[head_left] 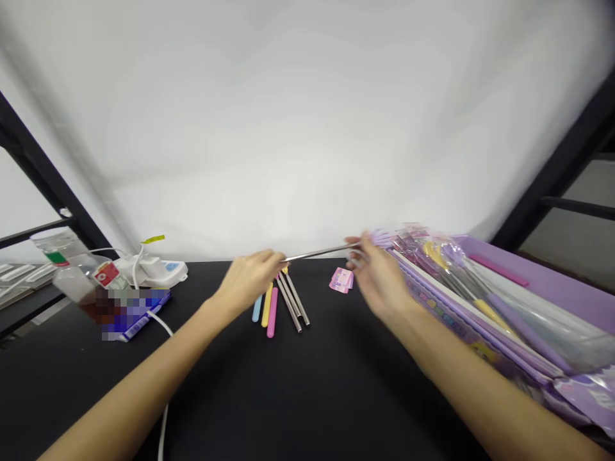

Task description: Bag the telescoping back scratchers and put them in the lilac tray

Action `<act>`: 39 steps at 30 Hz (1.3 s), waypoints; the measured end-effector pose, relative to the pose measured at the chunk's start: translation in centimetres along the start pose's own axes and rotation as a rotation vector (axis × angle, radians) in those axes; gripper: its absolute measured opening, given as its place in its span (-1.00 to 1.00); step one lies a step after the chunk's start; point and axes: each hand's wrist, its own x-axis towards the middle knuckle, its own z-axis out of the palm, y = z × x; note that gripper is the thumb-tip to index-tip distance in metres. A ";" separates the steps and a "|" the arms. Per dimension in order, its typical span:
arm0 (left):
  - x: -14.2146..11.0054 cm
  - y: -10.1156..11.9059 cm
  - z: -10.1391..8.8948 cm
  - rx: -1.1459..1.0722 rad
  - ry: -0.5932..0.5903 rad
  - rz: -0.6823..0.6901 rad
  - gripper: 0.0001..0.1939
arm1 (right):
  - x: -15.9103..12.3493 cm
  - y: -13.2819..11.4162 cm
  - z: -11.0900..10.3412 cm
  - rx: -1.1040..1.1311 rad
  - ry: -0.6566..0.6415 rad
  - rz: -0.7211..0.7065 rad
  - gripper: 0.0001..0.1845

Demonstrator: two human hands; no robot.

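Observation:
My left hand and my right hand each pinch one end of a thin metal straw, held level above the black table. Under it lie several metal straws and pastel silicone tubes in blue, yellow and pink. A small pink card rests just left of my right hand. My right hand is somewhat blurred.
A stack of purple packaged straw sets fills the right side. At left stand a clear bottle, a blue packet and a white power strip whose cable runs toward me. A white wall is behind.

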 end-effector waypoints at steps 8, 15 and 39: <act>-1.1 -1.5 0.4 0.008 0.028 0.027 -0.72 | 0.9 -1.8 -0.7 0.078 0.214 -0.017 -0.61; -1.3 -3.3 0.9 0.061 0.040 -0.143 -0.74 | 2.9 -5.1 -2.3 0.107 0.373 -0.148 -0.60; 1.3 2.6 -1.0 -0.058 -0.010 -0.060 -0.67 | -0.8 0.0 0.3 -0.232 -0.167 -0.011 -0.62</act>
